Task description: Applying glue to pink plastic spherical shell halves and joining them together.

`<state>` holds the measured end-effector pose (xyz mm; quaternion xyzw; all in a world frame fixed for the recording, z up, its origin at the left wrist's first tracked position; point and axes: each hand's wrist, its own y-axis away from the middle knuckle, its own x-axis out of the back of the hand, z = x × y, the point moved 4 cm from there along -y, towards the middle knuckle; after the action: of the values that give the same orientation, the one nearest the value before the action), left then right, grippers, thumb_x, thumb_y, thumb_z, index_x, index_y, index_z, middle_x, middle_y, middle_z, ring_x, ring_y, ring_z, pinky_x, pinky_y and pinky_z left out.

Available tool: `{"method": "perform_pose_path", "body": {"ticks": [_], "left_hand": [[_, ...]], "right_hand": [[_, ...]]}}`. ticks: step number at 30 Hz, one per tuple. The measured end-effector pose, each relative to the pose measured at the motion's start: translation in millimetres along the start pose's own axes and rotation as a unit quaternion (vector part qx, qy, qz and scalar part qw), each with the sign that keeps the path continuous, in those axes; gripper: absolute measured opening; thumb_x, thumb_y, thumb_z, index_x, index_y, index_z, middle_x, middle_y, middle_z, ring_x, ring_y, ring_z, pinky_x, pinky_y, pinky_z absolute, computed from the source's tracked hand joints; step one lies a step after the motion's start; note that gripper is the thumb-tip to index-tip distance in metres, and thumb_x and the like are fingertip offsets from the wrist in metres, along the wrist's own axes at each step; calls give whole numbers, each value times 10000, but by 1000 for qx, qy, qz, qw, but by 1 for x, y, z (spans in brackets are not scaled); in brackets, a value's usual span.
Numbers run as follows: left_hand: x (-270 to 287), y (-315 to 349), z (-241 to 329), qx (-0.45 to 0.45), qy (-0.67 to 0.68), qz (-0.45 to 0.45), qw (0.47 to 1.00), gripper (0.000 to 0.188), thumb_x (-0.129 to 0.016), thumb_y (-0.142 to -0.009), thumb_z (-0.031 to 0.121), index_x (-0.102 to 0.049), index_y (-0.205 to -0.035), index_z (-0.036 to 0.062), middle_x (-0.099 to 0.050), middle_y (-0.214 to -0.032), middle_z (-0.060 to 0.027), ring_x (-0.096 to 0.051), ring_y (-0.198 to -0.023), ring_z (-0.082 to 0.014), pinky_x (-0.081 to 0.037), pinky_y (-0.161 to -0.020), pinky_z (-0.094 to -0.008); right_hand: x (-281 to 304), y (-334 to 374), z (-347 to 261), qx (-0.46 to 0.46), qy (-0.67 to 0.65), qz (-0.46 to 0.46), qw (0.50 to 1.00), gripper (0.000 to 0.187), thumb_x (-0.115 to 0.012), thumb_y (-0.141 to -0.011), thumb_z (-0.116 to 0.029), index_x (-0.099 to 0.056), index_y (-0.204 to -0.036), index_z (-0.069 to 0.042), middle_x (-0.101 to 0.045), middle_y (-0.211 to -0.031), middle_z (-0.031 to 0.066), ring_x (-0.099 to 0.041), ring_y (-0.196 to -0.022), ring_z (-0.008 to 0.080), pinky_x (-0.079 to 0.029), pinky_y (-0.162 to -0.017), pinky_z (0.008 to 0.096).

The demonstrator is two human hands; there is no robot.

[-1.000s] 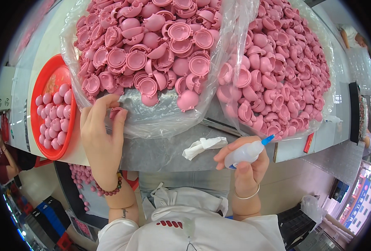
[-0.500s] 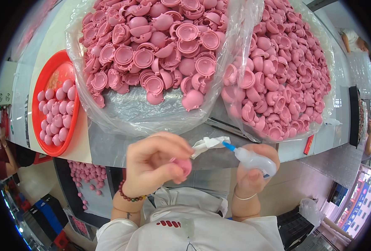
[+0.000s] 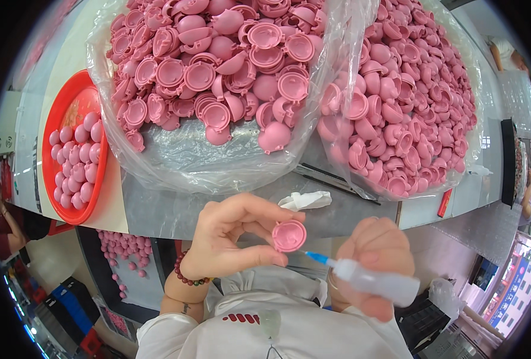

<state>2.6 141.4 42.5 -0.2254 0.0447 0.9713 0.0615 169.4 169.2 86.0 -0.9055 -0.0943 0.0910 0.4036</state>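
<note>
The left hand [image 3: 217,242] is pinching a pink half-shell [image 3: 289,236] between thumb and fingers near the edge of the grey table [image 3: 158,209], its hollow side facing the camera. The right hand [image 3: 376,254], blurred, is gripping a translucent squeeze bottle [image 3: 382,284], whose blue nozzle [image 3: 318,258] is pointing at the shell from just beside it. A crumpled white tissue [image 3: 307,200] is lying just beyond the left fingers; farther off, two clear bags are holding heaped half-shells, and a red tray [image 3: 81,107] is carrying pink balls [image 3: 74,161]. Compared with half a second ago, the nozzle is sitting lower and closer to the shell.
</note>
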Motion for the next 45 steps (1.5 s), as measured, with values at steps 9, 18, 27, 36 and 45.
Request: {"method": "perform_pose_path", "body": {"ticks": [9, 18, 27, 36, 45], "left_hand": [[-2, -2, 2, -22, -59, -21, 998, 431, -781, -537, 50, -538, -865, -88, -589, -867, -258, -620, -771, -250, -514, -675, -317], [-2, -1, 2, -23, -73, -20, 997, 411, -776, -542, 44, -547, -856, -90, -592, -863, -253, -620, -774, -247, -512, -683, -318], [-3, -2, 2, -26, -76, -29, 996, 422, -780, -523, 32, -555, -859, -89, -597, -850, -247, -619, -784, -253, -511, -683, -316], [-2, -1, 2, -17, -80, -26, 996, 411, -782, -517, 28, -561, -844, -85, -599, -836, -246, -617, -791, -264, -509, -687, -321], [-4, -2, 3, -13, -76, -25, 997, 411, -784, -509, 25, -564, -839, -84, -601, -827, -243, -616, -795, -271, -505, -690, -321]], "right_hand": [[-10, 8, -9, -9, 87, -31, 996, 535, -585, -713, -477, -608, -825, 45, -465, -594, 24, -391, -435, 129, -252, -358, 244], [-10, 11, -9, -21, 103, -33, 994, 530, -572, -724, -476, -609, -827, 42, -456, -592, 22, -384, -432, 127, -239, -345, 242], [-7, 11, -9, -35, 85, -21, 996, 537, -578, -722, -479, -602, -862, 39, -480, -612, 28, -407, -461, 132, -270, -366, 248], [-7, 11, -4, -63, 89, -65, 992, 545, -577, -719, -480, -593, -893, 37, -504, -668, 29, -431, -495, 138, -300, -388, 258], [-8, 7, -6, -5, 132, -39, 990, 632, -388, -809, -554, -528, -849, 60, -445, -594, 47, -386, -478, 134, -246, -353, 219]]}}
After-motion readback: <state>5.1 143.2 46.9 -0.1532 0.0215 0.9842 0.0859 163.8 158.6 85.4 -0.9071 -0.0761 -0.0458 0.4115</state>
